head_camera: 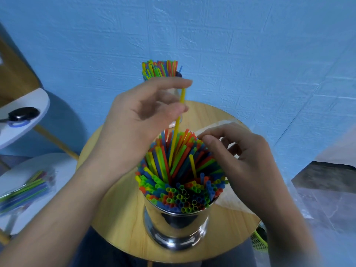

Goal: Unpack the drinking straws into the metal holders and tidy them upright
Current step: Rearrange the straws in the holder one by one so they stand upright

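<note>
Straw (178,130), yellow, stands nearly upright. Its long axis leans a little, with the top tipped away from the person and the lower end down among the other straws (169,170) in the near holder (177,224). The left hand (146,116) pinches the straw near its top, between thumb and fingertips, above the holder.

The packed straws fan outward, most with their open ends up. The right hand (246,160) rests its curled fingers against the straw tops at the holder's right rim; I cannot tell whether it pinches any.

The holder stands on the round wooden bench (119,218), with a clear wrapper (227,201) beside it under the right hand. A far holder (178,75), also full of upright straws, stands behind the left hand. A packet (23,191) of straws lies on a white stool to the left.
</note>
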{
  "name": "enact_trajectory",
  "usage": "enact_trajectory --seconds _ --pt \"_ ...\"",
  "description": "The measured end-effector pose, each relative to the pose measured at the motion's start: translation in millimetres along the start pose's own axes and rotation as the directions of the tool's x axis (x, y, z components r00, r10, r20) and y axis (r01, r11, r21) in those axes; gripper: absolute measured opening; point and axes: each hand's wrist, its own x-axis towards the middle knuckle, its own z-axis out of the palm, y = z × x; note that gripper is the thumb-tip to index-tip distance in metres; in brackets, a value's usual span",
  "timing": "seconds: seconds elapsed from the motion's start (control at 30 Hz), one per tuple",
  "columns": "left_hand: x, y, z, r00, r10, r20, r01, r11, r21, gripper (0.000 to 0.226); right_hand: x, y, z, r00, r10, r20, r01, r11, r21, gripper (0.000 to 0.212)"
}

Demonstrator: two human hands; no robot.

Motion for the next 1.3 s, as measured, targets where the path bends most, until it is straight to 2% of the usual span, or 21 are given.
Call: enact_trajectory --seconds 0.17,0.33,0.47,0.57,0.63,0.77,0.87,0.97,1.07,1.2,1.3 --pt "4 -1 -7 0.973 0.042 -0.229 -0.066 0.993 -0.096 0.025 -1 -3 0 1.000 -0.020 -0.014 0.021 0.999 0.031 0.015" --pt "6 -3 -18 0.895 -0.064 -0.442 -0.047 0.971 -0.236 0.019 -2 -2 -1 1.000 -0.012 0.004 0.012 1.000 -0.005 0.030" --pt "6 -7 -21 0.844 -0.206 -0.495 -0.005 0.920 -0.392 0.015 -1 -3 -1 1.000 -0.019 0.010 0.019 1.000 0.021 0.027" --pt "5 -13 -20 0.831 -0.349 -0.433 0.088 0.851 -0.517 0.012 -2 -5 0 0.998 -0.048 -0.048 0.055 0.985 0.165 0.021" --pt "4 -16 -17 0.829 -0.436 -0.351 0.207 0.821 -0.532 0.010 -1 -8 -2 0.990 -0.037 -0.137 0.078 0.949 0.307 0.017" --pt "-2 -24 -15 0.846 -0.498 -0.193 0.423 0.845 -0.327 0.003 0 -11 -6 0.943 0.008 -0.333 0.159 0.867 0.472 0.009" --pt "-6 -19 -11 0.894 -0.440 -0.087 0.428 0.894 -0.132 0.017 1 -8 -10 0.876 0.060 -0.479 0.199 0.858 0.473 0.021" --pt "-8 -15 -10 0.921 -0.387 0.029 0.386 0.921 0.051 0.028 2 -9 -11 0.840 0.070 -0.538 0.198 0.884 0.424 0.027" --pt "-10 -19 -10 0.899 -0.416 0.136 0.393 0.904 0.167 0.016 1 -9 -9 0.875 -0.016 -0.484 0.177 0.941 0.289 0.029" --pt "-10 -22 -8 0.865 -0.468 0.184 0.432 0.879 0.203 0.020 1 -5 -3 0.969 -0.079 -0.232 0.104 0.990 0.099 0.028" --pt "-5 -23 -8 0.861 -0.469 0.194 0.414 0.870 0.267 0.021 1 -1 1 0.996 -0.052 -0.067 0.052 0.999 0.003 0.025"
